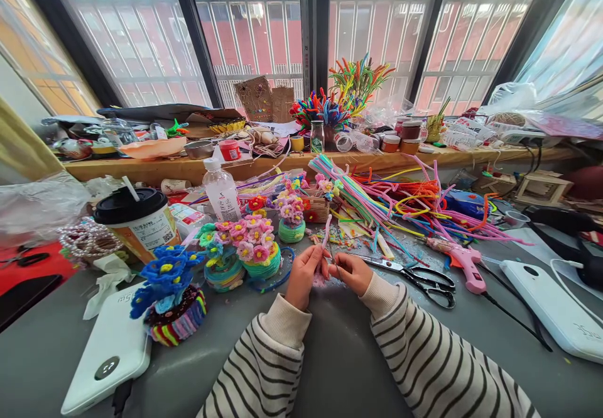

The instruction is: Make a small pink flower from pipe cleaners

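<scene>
Above the grey table, my left hand (304, 276) pinches a light pink pipe cleaner (327, 228), whose fuzzy end stands up above the fingers. My right hand (351, 272) is closed beside it, fingertips almost meeting the left ones. A thin dark strand shows at the right fingertips; I cannot tell whether it is bare wire. Some pink fuzz lies just below the hands. To the left stand pots made of coiled pipe cleaners, one with pink flowers (255, 242) and one with blue flowers (167, 276). Black-handled scissors (428, 283) lie to the right of my right hand.
Bundles of pastel pipe cleaners (353, 188) and orange ones (414, 192) spread behind the hands. A pink glue gun (471, 270) and a white power bank (553, 308) lie right. A lidded cup (136, 220), a bottle (220, 188) and another power bank (113, 349) are left.
</scene>
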A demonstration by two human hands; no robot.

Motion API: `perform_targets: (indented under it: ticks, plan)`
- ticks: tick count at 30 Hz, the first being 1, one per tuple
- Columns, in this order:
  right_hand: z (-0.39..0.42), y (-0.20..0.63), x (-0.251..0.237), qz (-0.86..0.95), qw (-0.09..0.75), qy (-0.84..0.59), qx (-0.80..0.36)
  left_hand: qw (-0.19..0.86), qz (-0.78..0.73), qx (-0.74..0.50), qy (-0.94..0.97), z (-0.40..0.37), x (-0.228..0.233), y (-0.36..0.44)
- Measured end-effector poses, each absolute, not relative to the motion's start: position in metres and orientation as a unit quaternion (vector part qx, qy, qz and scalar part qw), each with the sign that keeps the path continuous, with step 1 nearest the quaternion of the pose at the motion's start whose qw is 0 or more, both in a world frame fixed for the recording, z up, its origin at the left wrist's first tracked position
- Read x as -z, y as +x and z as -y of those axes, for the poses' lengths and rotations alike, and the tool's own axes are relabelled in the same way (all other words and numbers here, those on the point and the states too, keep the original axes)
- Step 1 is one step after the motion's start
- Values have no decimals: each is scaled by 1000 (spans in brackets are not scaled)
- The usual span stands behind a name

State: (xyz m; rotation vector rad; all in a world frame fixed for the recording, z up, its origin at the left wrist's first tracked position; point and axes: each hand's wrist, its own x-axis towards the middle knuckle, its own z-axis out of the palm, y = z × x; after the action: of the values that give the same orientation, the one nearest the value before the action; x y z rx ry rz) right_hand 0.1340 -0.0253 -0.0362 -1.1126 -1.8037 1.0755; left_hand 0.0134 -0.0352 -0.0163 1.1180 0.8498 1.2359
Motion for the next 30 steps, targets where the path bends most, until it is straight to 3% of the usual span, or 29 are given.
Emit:
perform_targets:
  ticks: [21, 30]
  plan:
    - [22, 135, 40, 707, 398, -451, -373, 583, -364, -544, 482, 31, 22, 12]
    - [25, 133, 36, 705, 389, -423, -415, 577, -361, -558, 476, 31, 20, 12]
